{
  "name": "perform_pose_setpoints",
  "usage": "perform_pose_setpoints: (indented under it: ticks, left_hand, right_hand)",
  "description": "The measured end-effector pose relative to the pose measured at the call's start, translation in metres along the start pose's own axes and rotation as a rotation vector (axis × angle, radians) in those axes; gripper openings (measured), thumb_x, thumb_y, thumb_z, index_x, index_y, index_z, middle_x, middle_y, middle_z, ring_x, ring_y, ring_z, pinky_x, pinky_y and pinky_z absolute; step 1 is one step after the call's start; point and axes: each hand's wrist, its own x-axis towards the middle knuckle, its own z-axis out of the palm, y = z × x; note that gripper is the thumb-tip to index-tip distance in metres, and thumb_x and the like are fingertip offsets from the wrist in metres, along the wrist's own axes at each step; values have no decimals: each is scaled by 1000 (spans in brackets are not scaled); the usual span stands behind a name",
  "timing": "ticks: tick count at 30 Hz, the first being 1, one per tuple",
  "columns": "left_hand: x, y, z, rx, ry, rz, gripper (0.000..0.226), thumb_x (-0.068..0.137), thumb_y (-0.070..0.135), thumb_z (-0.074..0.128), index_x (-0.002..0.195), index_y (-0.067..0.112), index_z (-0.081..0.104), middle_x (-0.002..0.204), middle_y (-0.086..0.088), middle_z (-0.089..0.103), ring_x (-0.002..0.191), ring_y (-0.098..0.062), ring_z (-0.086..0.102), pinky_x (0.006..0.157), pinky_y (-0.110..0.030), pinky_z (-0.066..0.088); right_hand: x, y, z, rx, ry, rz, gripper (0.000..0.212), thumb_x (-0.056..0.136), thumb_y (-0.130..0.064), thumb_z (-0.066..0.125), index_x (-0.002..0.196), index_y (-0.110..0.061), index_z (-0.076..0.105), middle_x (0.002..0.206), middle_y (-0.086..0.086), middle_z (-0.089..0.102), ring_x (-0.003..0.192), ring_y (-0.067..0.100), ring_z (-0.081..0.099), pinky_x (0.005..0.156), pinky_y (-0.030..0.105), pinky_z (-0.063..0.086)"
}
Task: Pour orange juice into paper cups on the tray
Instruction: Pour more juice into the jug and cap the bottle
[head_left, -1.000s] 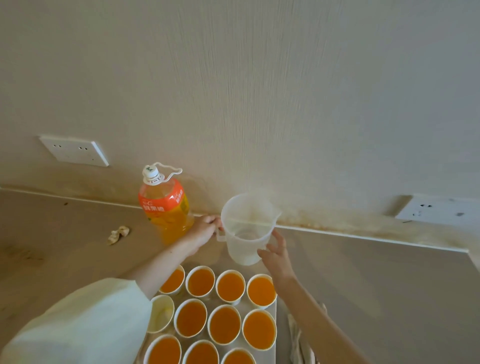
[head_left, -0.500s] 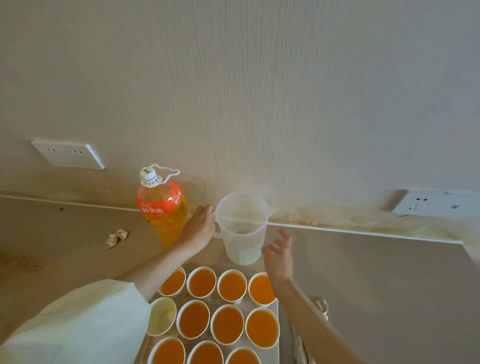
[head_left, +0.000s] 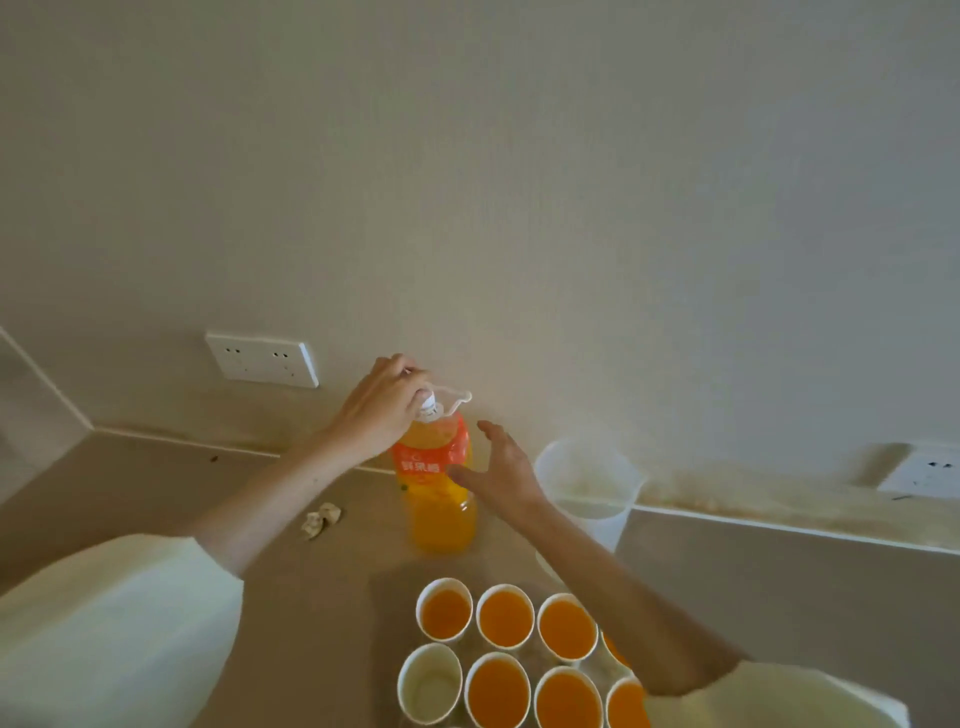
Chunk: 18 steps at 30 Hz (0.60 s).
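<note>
Loose pale cream short sleeves over two bare forearms.

clear plastic bottle of orange juice, orange label lettered white; right of it, milky translucent plastic jug; before it, white paper cups, orange inside.

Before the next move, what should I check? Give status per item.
1. Bottle upright on counter: ok.
2. Left-hand grip on cap: ok, fingers curled over it.
3. Cap off: not ok, it sits on the neck.
4. Right-hand grip steadying bottle: not ok, open beside the label, holding nothing.
5. Jug ready: ok, upright and empty, right of the bottle.
6. Cup left to fill: ok, one empty cup at the left; the other cups in view hold juice.
</note>
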Motion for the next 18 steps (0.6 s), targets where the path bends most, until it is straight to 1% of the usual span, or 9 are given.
perform_pose_setpoints:
  ticks: [1, 3, 5, 7, 10, 13, 15, 17, 18]
  left_hand:
    - [2, -10, -1, -34, -92, 6, 33, 101, 21, 42, 130, 14, 55, 131, -4, 49, 123, -21, 40, 102, -39, 39]
    - [7, -21, -1, -78, -197, 57, 35, 101, 20, 40, 134, 17, 51, 132, 1, 48, 126, -16, 38, 103, -36, 37]
    - [13, -23, -4, -81, -256, 121, 35, 101, 18, 41, 134, 18, 51, 126, 2, 50, 122, -14, 41, 100, -34, 38]
    - [19, -22, -9, -15, -306, 163, 30, 99, 17, 44, 127, 16, 55, 117, 1, 51, 116, -14, 44, 93, -31, 40]
    - [28, -24, -9, 101, -301, 191, 16, 97, 19, 49, 105, 9, 59, 103, -3, 54, 100, -20, 52, 83, -35, 45]
    - [29, -18, -8, 171, -278, 178, 18, 96, 21, 53, 96, 4, 59, 90, -5, 54, 84, -23, 56, 69, -34, 47]
    - [29, -10, -10, 257, -268, 170, 17, 95, 18, 56, 96, 2, 62, 86, -7, 58, 79, -23, 58, 62, -31, 42]
    - [33, -7, -17, 264, -275, 127, 28, 94, 32, 58, 92, 4, 64, 79, -4, 58, 71, -20, 56, 60, -28, 39]
    - [37, -9, -20, 208, -306, 108, 35, 91, 41, 59, 89, 6, 63, 77, -2, 55, 70, -18, 53, 59, -26, 39]
  right_hand:
    - [12, -7, 12, -21, -23, 2, 82, 77, -42, 79, 144, -18, 37, 139, 0, 48, 130, 20, 46, 105, 34, 40]
    - [31, -14, 30, -1, -20, 22, 94, 63, -48, 87, 140, -21, 40, 132, -2, 53, 124, 19, 52, 101, 36, 47]
    - [46, -16, 41, 34, -5, 32, 98, 59, -41, 91, 140, -19, 40, 131, 0, 54, 120, 20, 54, 98, 38, 48]
    - [52, -17, 44, 76, 21, 24, 94, 62, -32, 91, 140, -20, 41, 131, 2, 55, 117, 18, 54, 93, 32, 49]
    - [57, -16, 44, 89, 36, 9, 84, 65, -25, 91, 136, -21, 46, 124, -1, 57, 104, 9, 51, 80, 19, 43]
    - [60, -13, 42, 99, 36, -14, 79, 66, -20, 90, 134, -22, 50, 117, -5, 60, 99, 5, 51, 65, 3, 38]
    - [60, -11, 44, 95, 53, -19, 76, 66, -22, 90, 132, -23, 52, 112, -9, 59, 97, 5, 52, 62, 1, 37]
    - [61, -9, 46, 84, 53, -22, 75, 66, -25, 90, 131, -23, 53, 111, -11, 58, 98, 6, 52, 65, 3, 37]
    - [62, -8, 46, 80, 48, -26, 75, 66, -26, 90, 132, -23, 52, 114, -10, 59, 101, 7, 54, 69, 5, 38]
